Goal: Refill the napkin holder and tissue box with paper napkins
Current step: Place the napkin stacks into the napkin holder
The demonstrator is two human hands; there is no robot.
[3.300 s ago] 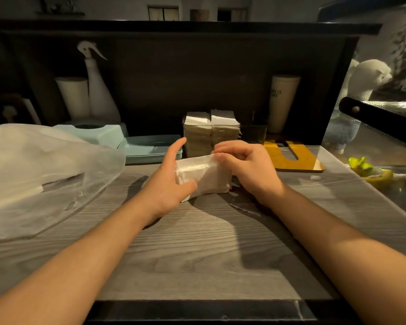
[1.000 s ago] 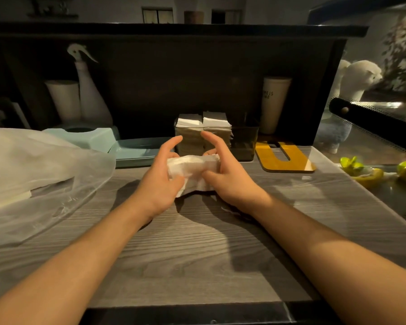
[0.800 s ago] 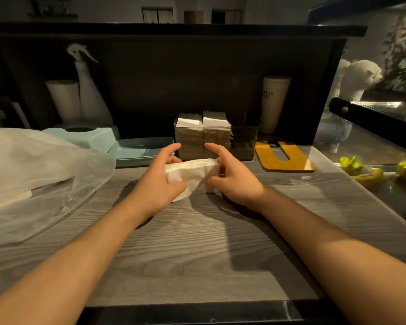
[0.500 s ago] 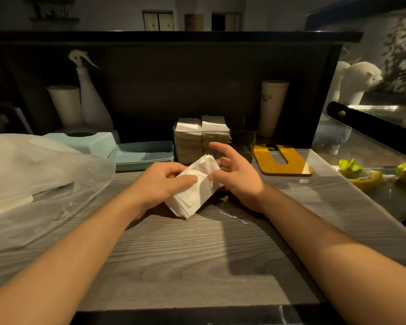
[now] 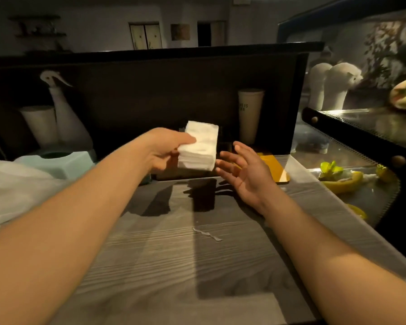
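Gripping a thick stack of paper napkins [image 5: 198, 146] in the left hand [image 5: 164, 148], thumb on top, fingers underneath, raised clear above the far edge of the desk [image 5: 174, 261]. Right hand [image 5: 246, 170] just beside the stack, palm up, fingers spread and relaxed, holding nothing. Pale green tissue box [image 5: 59, 161] near the far left edge, beside a white plastic bag [image 5: 17, 186]. Small paper strip [image 5: 208, 233] mid-desk. Yellow board [image 5: 277, 167] at the far right.

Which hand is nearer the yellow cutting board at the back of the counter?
Right. The right hand hovers open, overlapping the yellow board's left edge in the picture; the left hand holds the napkin stack further left.
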